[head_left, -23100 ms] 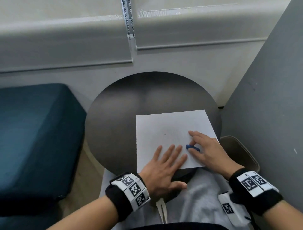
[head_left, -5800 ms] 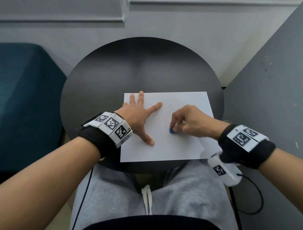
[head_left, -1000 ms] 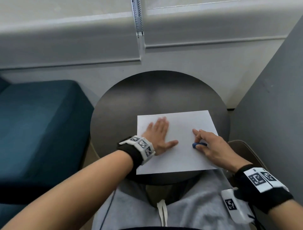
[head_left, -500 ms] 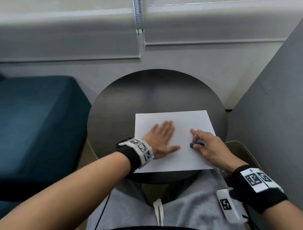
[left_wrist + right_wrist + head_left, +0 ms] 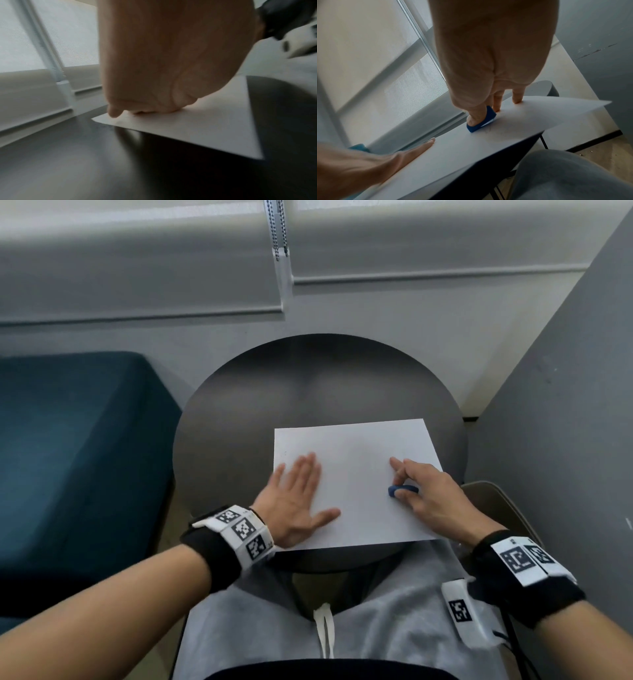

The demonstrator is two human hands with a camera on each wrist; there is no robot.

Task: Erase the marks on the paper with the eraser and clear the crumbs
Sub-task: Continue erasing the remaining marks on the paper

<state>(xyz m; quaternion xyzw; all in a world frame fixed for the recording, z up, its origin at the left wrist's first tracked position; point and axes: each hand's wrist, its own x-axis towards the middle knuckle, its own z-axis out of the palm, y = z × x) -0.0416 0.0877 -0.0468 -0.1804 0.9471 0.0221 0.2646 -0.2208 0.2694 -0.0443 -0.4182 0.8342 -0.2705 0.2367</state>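
Note:
A white paper (image 5: 359, 474) lies on the near right part of a round dark table (image 5: 291, 392). My left hand (image 5: 294, 494) lies flat with straight fingers across the paper's left edge, thumb spread toward the middle. My right hand (image 5: 421, 491) pinches a small blue eraser (image 5: 402, 491) between thumb and fingers and holds it down on the paper's right half, with the index fingertip touching the sheet. In the right wrist view the eraser (image 5: 481, 121) stands on the paper (image 5: 513, 135) beside a faint dark speck. The left wrist view shows my palm (image 5: 163, 54) on the paper (image 5: 205, 128).
A teal upholstered seat (image 5: 68, 457) stands left of the table. A grey wall panel (image 5: 565, 405) runs close along the right, and window blinds with a bead chain (image 5: 277, 234) are behind. The paper's near right corner overhangs the table edge above my lap.
My left hand has slid left across the paper to its left edge. My right hand stays in place with the eraser.

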